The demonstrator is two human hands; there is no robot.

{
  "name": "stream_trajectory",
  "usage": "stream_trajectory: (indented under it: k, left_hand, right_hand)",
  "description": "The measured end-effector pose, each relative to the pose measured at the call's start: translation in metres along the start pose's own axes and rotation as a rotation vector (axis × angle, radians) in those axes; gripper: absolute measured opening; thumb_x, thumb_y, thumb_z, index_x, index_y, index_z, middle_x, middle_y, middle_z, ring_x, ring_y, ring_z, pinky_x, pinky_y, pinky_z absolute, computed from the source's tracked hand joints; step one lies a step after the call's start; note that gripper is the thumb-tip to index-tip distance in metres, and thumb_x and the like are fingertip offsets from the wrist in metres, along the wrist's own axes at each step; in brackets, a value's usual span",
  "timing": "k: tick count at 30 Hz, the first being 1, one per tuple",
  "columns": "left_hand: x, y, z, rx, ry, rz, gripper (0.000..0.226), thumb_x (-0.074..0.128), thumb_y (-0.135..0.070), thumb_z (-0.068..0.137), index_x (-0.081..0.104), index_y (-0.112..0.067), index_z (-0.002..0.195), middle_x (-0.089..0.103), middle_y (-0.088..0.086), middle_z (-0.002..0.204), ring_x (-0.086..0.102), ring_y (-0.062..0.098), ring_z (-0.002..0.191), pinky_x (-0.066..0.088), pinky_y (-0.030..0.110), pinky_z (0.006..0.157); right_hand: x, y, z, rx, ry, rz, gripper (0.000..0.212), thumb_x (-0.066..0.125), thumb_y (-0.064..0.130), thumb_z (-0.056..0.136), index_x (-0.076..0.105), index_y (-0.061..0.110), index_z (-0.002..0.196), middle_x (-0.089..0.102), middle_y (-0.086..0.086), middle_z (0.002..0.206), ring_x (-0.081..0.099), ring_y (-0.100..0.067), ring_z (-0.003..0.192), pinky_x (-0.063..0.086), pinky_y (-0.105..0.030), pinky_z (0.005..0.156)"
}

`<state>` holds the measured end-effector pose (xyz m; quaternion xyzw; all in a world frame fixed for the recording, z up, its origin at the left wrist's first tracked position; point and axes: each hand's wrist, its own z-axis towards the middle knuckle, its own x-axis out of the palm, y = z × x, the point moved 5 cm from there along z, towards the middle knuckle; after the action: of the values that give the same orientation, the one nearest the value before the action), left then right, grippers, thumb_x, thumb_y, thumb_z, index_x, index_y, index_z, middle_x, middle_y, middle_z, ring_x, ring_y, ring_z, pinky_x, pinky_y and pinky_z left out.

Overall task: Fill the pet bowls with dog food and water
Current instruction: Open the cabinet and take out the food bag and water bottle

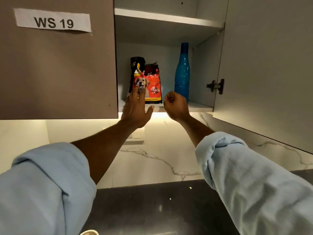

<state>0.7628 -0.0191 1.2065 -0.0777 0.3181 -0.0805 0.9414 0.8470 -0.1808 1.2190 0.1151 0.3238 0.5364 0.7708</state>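
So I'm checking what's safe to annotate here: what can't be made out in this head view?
- Dog food bag: small print is blurred. The lower left corner is covered by fingers of the left hand, and contact is unclear.
- Blue bottle: the base is partly hidden behind the right hand, and the fill level is unreadable.
- Pale rim: cut off by the bottom edge, so it is unidentifiable.
- Pet bowls: none identifiable.

Both raised high — the left hand (136,108) with fingers straight and thumb spread wide, the right hand (176,105) curled into an empty fist
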Motion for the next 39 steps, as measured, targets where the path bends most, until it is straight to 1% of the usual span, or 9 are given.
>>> stream_trajectory:
  k: [5,9,12,18,26,30,32,34,39]
  left_hand:
    - [0.014,0.013,0.045,-0.123,0.014,-0.122,0.090,0.071,-0.033,0.095,0.019,-0.011,0.165,0.016,0.014,0.172,0.020,0.037,0.158,0.029,0.051,0.126]
    - [0.024,0.045,0.074,-0.347,0.069,-0.269,0.093,0.083,-0.027,0.084,0.029,-0.013,0.158,0.042,0.016,0.157,0.044,0.037,0.144,0.043,0.048,0.116]
    - [0.037,0.064,0.087,-0.473,0.149,-0.305,0.085,0.080,-0.019,0.084,0.030,-0.012,0.153,0.056,0.014,0.147,0.057,0.038,0.131,0.050,0.035,0.098]
    - [0.045,0.079,0.096,-0.635,0.140,-0.505,0.078,0.082,-0.020,0.082,0.039,-0.017,0.147,0.060,0.012,0.136,0.063,0.035,0.121,0.062,0.045,0.095]
    - [0.040,0.087,0.097,-0.766,0.061,-0.651,0.066,0.050,-0.059,0.088,0.049,-0.026,0.145,0.063,0.009,0.133,0.063,0.032,0.118,0.058,0.046,0.092]
    - [0.036,0.081,0.091,-0.699,0.085,-0.548,0.074,0.048,-0.068,0.083,0.051,-0.024,0.143,0.051,0.009,0.138,0.054,0.030,0.126,0.058,0.038,0.072]
    - [0.033,0.078,0.091,-0.655,0.084,-0.534,0.070,0.055,-0.059,0.091,0.044,-0.018,0.146,0.048,0.011,0.141,0.051,0.030,0.129,0.061,0.046,0.082]
    - [0.034,0.075,0.092,-0.641,0.121,-0.668,0.067,0.062,-0.045,0.097,0.033,-0.013,0.148,0.050,0.014,0.143,0.059,0.031,0.124,0.060,0.049,0.095]
    - [0.021,0.060,0.076,-0.536,0.174,-0.804,0.062,0.063,-0.036,0.100,0.024,-0.013,0.143,0.060,0.009,0.126,0.069,0.019,0.094,0.058,0.028,0.065]
  right_hand:
    - [0.014,-0.015,0.044,0.012,0.095,-0.063,0.022,0.076,0.024,0.094,0.063,0.016,0.109,0.064,0.003,0.098,0.064,-0.019,0.092,0.051,-0.030,0.075]
    - [0.038,-0.032,0.075,0.083,0.300,-0.013,0.057,0.082,0.037,0.090,0.051,0.016,0.133,0.056,0.006,0.113,0.058,-0.016,0.103,0.046,-0.017,0.067]
    - [0.060,-0.050,0.091,0.213,0.520,-0.041,0.088,0.081,0.031,0.092,0.026,0.015,0.159,0.053,-0.005,0.143,0.056,-0.026,0.125,0.054,-0.034,0.094]
    - [0.087,-0.055,0.115,0.188,0.572,0.061,0.088,0.088,0.012,0.083,0.037,0.013,0.154,0.057,-0.006,0.144,0.057,-0.023,0.126,0.053,-0.032,0.097]
    - [0.077,-0.058,0.110,0.352,0.561,0.371,0.073,0.085,0.022,0.088,0.044,0.017,0.148,0.061,-0.006,0.139,0.063,-0.026,0.118,0.052,-0.023,0.068]
    - [0.071,-0.051,0.104,0.303,0.517,0.307,0.088,0.092,0.031,0.079,0.044,0.013,0.150,0.059,-0.009,0.145,0.062,-0.032,0.131,0.061,-0.040,0.096]
    - [0.066,-0.049,0.101,0.264,0.472,0.241,0.101,0.097,0.037,0.071,0.039,0.013,0.151,0.057,-0.008,0.143,0.062,-0.029,0.130,0.055,-0.046,0.109]
    - [0.062,-0.047,0.096,0.265,0.487,0.247,0.112,0.098,0.039,0.069,0.027,0.014,0.152,0.054,-0.003,0.138,0.060,-0.026,0.129,0.055,-0.042,0.106]
    - [0.042,-0.033,0.079,0.216,0.489,0.273,0.118,0.096,0.034,0.073,0.016,0.017,0.158,0.051,-0.007,0.150,0.057,-0.028,0.135,0.049,-0.050,0.115]
